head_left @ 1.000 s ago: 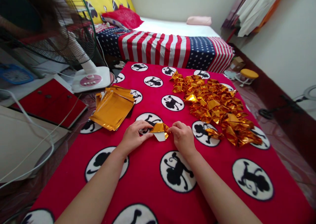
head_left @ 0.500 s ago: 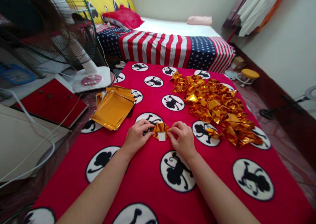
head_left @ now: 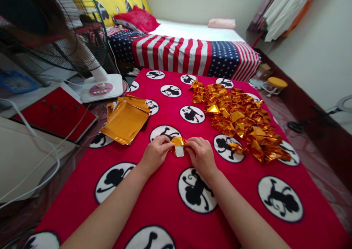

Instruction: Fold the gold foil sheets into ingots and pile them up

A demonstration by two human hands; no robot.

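A small folded piece of gold foil paper (head_left: 178,142) with a white patch facing me lies on the red cloth (head_left: 165,190) patterned with black monkeys in white circles. My left hand (head_left: 156,151) pinches its left edge between thumb and fingers. At the opposite edge, my right hand (head_left: 201,153) is closed on the paper the same way. To the left rests a stack of flat gold foil sheets (head_left: 125,121). A heap of folded gold foil pieces (head_left: 236,113) spreads over the right side, with one piece (head_left: 237,148) at its near edge.
An electric fan (head_left: 101,84) stands beyond the table's left side, near a red panel (head_left: 55,113) and white cables. Behind the table is a bed with a striped and starred cover (head_left: 176,53). A yellow-topped stool (head_left: 277,82) is on the floor at right.
My fingers have shifted slightly on the small foil piece, and its top flap looks flatter and more squared. Both hands still hold its sides; the stack and heap are unchanged.
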